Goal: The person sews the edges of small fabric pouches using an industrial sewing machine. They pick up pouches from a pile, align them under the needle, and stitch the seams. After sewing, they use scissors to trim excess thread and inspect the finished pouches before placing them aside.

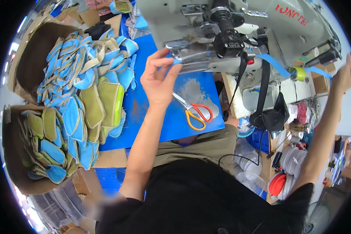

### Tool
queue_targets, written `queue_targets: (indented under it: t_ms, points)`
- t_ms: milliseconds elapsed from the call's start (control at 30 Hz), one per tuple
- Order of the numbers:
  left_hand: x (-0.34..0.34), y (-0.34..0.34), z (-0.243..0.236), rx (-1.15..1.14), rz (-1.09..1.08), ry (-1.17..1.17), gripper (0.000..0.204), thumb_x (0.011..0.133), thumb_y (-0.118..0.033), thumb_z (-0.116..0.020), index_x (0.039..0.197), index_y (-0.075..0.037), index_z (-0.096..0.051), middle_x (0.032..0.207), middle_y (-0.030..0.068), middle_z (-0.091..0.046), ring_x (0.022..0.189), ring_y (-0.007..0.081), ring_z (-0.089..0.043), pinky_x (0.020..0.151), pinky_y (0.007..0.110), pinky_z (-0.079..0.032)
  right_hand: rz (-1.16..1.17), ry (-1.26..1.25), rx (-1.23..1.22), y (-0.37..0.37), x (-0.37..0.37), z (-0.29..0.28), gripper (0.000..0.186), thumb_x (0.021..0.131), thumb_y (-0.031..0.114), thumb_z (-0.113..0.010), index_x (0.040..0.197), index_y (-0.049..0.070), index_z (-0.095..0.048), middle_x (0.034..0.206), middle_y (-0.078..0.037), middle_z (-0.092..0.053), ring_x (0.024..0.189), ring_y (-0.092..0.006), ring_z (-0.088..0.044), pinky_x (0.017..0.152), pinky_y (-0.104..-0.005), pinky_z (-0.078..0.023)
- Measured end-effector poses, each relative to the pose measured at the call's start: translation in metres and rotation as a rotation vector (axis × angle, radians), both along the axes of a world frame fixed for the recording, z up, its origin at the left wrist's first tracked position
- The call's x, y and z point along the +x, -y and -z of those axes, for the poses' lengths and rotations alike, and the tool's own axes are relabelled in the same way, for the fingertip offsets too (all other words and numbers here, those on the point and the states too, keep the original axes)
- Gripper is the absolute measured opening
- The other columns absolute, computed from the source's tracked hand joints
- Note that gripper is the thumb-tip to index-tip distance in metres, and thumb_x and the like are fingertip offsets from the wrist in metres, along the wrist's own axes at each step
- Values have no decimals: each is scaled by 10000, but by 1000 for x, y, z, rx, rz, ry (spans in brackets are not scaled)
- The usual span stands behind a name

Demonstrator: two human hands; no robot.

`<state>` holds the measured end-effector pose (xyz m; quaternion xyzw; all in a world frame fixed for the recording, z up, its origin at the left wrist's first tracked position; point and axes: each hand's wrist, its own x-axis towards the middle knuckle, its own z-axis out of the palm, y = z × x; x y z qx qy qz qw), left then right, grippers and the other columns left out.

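Blue strip [275, 64]: one, right of the machine head, meeting one yellow-green cylinder [298, 74] and reaching toward the right forearm; whether it passes around or through the cylinder cannot be told.
Left hand [158, 78]: one of two hands; thumb and forefinger pinch a small blue end [177, 61] beside the metal guide [193, 56], other fingers curled loosely above.
Right hand [346, 74]: raised at the far right, near the strip's outer end; whether its fingers are spread or pinching cannot be told.
Sewing machine [167, 19]: one, pale grey, beyond the hands.
Scissors [194, 113]: one pair, one red loop and one orange, lying below the guide.
Counter [165, 128]: one, blue-topped, beneath the scissors.
Fabric pieces [91, 105]: many, blue and olive, overlapping beyond exact count.
Cardboard boxes [12, 144]: two at the left, beside and around the fabric heap.
Red disc [277, 184]: one, lower right, among white discs [294, 160].
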<state>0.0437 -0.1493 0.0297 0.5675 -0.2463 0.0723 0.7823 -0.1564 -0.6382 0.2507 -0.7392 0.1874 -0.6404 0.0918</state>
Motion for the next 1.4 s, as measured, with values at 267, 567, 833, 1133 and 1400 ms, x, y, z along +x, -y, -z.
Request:
queue_targets:
  t_ms: [267, 567, 833, 1133, 1400]
  points:
    - [10, -5, 2, 62, 114, 74, 148, 865, -26, -777, 930, -56, -649, 1344, 160, -582, 1256, 235, -539, 1092, 370, -390, -719, -912, 316, -360, 7, 267, 407, 794, 74, -757, 1181, 57, -631, 1095, -136, -607, 998, -337, -614, 859, -429, -516]
    - [14, -7, 0, -27, 201, 31, 141, 866, 24, -753, 935, -30, -644, 1326, 144, -557, 1229, 202, -551, 973, 336, -526, -752, -1243, 779, -367, 13, 315, 743, 802, 64, -759, 1460, 48, -413, 896, -129, -630, 830, -294, -673, 733, -382, -544]
    - [20, -14, -2, 18, 208, 38, 104, 847, -4, -770, 889, -6, -675, 1292, 151, -577, 1150, 202, -605, 951, 369, -561, -1327, -529, 1706, -406, -7, 157, 764, 922, 126, -683, 1574, 66, -289, 762, -15, -559, 517, -77, -500, 498, -215, -386]
    - [34, -14, -10, 107, 265, -73, 95, 829, -34, -769, 821, 17, -689, 1269, 154, -600, 1109, 198, -622, 933, 354, -564, -1323, -359, 1770, -413, 14, 138, 754, 949, 199, -647, 1582, 73, -257, 721, -33, -515, 420, -85, -411, 404, -211, -336]
    - [37, -13, -2, 42, 377, -185, 94, 851, -96, -761, 853, -25, -699, 1277, 148, -605, 1179, 197, -576, 989, 331, -461, -1309, -171, 1749, -436, 30, 143, 723, 966, 183, -633, 1581, 79, -267, 727, -33, -514, 438, -83, -419, 404, -211, -346]
